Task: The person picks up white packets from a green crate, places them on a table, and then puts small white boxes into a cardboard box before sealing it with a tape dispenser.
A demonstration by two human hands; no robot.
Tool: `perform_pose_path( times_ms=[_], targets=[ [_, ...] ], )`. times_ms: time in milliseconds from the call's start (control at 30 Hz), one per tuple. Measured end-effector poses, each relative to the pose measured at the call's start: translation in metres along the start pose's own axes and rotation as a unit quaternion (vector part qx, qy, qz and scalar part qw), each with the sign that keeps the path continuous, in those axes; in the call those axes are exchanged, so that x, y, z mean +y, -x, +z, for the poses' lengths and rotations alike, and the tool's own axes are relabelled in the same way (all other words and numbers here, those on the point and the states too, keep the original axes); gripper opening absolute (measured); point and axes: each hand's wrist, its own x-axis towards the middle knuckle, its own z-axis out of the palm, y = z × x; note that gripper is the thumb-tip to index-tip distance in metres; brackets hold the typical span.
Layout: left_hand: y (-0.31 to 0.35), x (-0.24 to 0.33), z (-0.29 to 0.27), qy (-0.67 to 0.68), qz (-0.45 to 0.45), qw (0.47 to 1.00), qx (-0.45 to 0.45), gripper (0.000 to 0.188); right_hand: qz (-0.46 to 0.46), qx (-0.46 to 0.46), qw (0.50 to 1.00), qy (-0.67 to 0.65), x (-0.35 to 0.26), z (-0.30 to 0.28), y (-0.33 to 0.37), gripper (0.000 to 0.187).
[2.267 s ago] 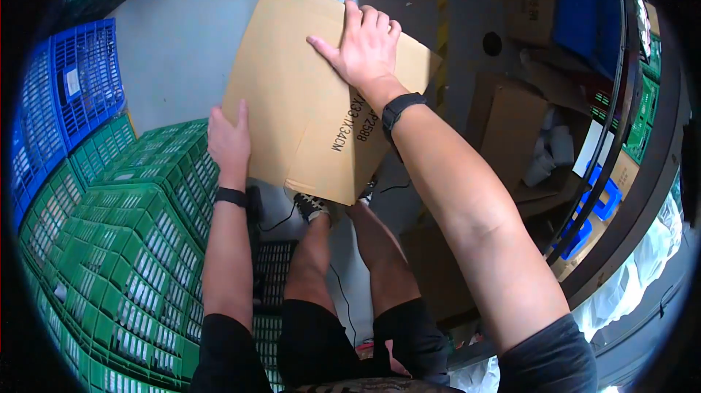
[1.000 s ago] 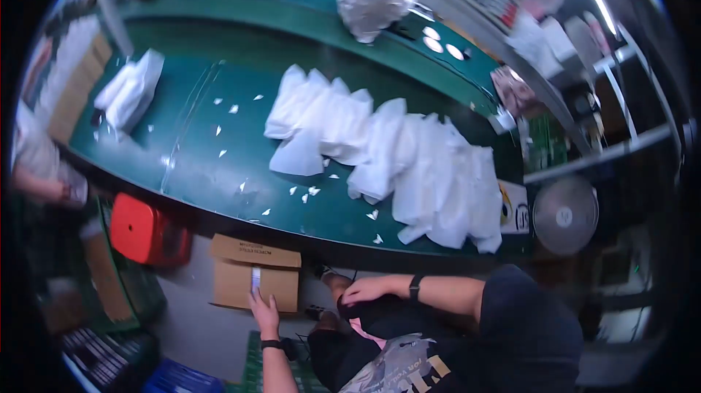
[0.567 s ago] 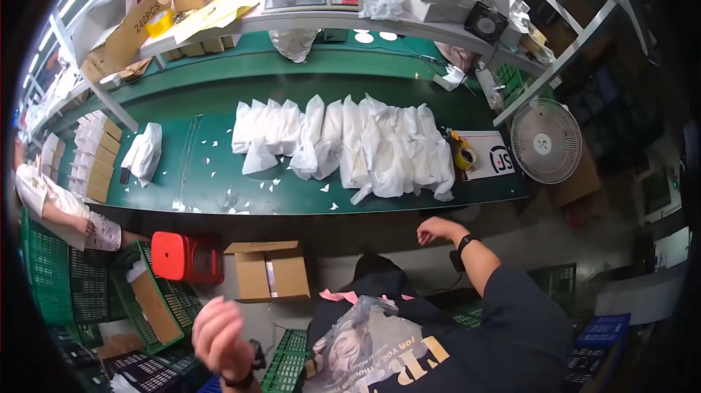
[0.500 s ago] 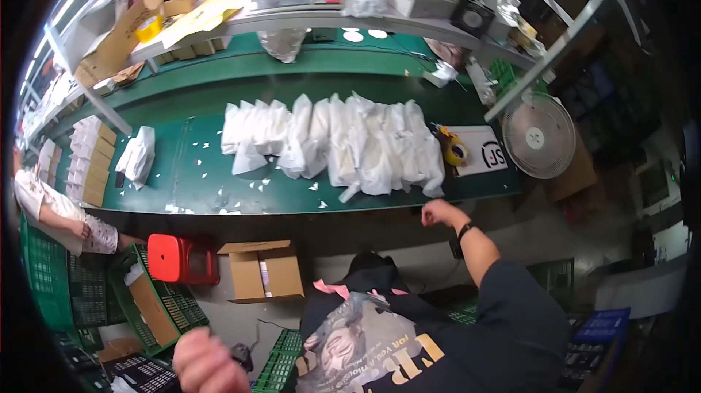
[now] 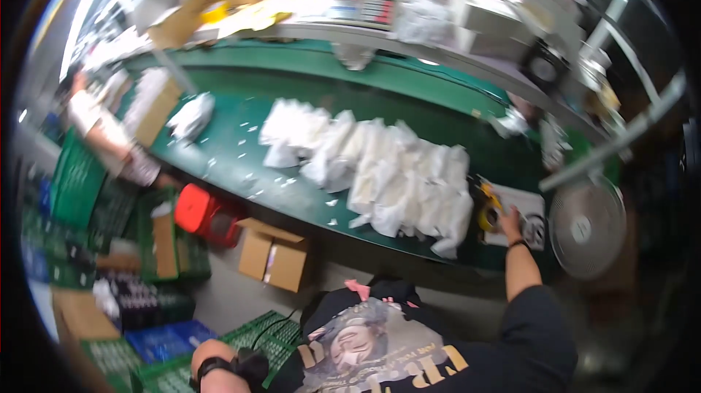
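1. The right hand [image 5: 510,224] reaches down to the yellow tape dispenser [image 5: 488,218], its fingers at the tool's upper part; blur hides whether they have closed around it.
2. The left hand [image 5: 210,351] is low in view, well apart from the dispenser; its fingers cannot be made out, so its grip cannot be told.
3. The tape dispenser sits at the right end of the green bench [image 5: 252,167], beside a white sheet [image 5: 527,202] and just right of the row of white bags [image 5: 380,170].
4. A round fan [image 5: 582,229] stands beyond the sheet.
5. Below the bench, a brown carton [image 5: 287,267] stands near a red stool [image 5: 194,208].
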Motion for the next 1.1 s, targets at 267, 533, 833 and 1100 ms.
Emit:
perform_pose_path(
  times_ms=[267,533,833,1100],
  targets=[
    [-0.026,0.003,0.051,0.077,-0.236,0.963,-0.102,0.025,-0.065,-0.317,0.946,0.008,-0.019,0.028,-0.038,0.055],
    [-0.063,0.013,0.068,0.187,-0.580,0.792,0.026,0.050,-0.107,-0.235,0.965,0.046,-0.058,0.031,-0.033,0.060],
    [-0.043,-0.014,0.044,0.277,-0.512,0.802,-0.135,0.042,-0.212,-0.219,0.952,-0.028,-0.006,-0.034,-0.075,0.044],
    [-0.047,0.000,-0.026,0.137,-0.543,0.814,-0.150,0.028,-0.141,-0.375,0.889,-0.220,-0.116,-0.139,-0.027,0.045]
  ],
)
